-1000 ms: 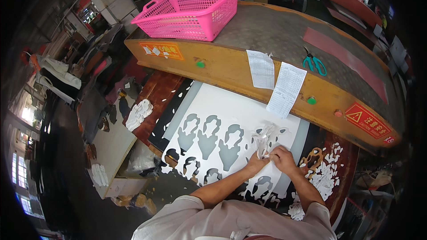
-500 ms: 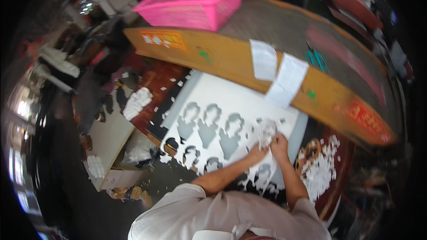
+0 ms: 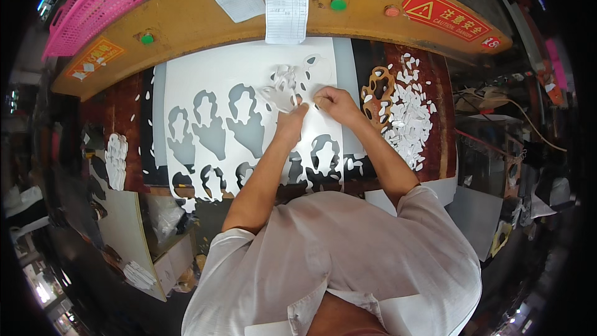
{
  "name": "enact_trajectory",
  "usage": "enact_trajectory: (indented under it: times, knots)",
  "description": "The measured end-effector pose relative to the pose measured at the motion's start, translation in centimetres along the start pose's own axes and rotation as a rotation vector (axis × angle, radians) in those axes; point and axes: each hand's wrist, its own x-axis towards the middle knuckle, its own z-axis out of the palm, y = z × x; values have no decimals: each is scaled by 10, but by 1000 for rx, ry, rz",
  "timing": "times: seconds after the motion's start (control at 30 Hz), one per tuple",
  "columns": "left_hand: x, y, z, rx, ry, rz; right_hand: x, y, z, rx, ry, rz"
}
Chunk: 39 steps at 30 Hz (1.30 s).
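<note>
A large white sheet (image 3: 205, 65) lies on a grey board (image 3: 160, 87), with rows of shaped holes cut through it. Over its right part my left hand (image 3: 291, 124) is closed on a bunch of white cut-out pieces (image 3: 283, 87). Just right of it, my right hand (image 3: 336, 103) has its fingers curled together low over the sheet; whatever is between them is too small to make out. Another white cut-out with oval holes (image 3: 311, 62) lies beyond the hands, and small white scraps are scattered around them.
A yellow machine beam (image 3: 180, 22) with buttons and hanging papers (image 3: 286, 0) spans the far side. Brown cutting dies (image 3: 378, 87) lie right, beside a heap of white scraps (image 3: 410, 121). Stacked white pieces (image 3: 116, 158) sit left. A pink basket (image 3: 99, 0) stands far left.
The view has turned and shifted, so the beam now runs more level and the basket sits farther left. Both hands stay close together over the sheet, slightly farther apart than before.
</note>
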Motion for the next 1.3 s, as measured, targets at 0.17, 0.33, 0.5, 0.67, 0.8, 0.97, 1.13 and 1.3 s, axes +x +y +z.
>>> enact_trajectory:
  times: [0.17,0.33,0.5,0.67,0.8,0.97,1.13,1.3]
  knots:
    - [-2,1,2,109,57,60,-15,-3,1,-7,0,-47]
    - [-3,8,-1,196,13,101,-3,-16,-3,-195,-92,18]
    - [5,5,-8,278,-24,175,12,-11,1,-223,-128,73]
    - [13,1,-6,193,17,77,17,-2,-5,-109,-260,-42]
    - [14,1,-2,196,58,91,17,-14,-7,-348,-209,-96]
    - [15,5,-4,129,39,65,28,-36,-9,-273,-355,-98]
    - [14,8,1,-25,61,-84,19,-35,-22,-342,-405,-508]
    - [15,11,3,-114,46,-164,15,-28,-27,-460,-411,-611]
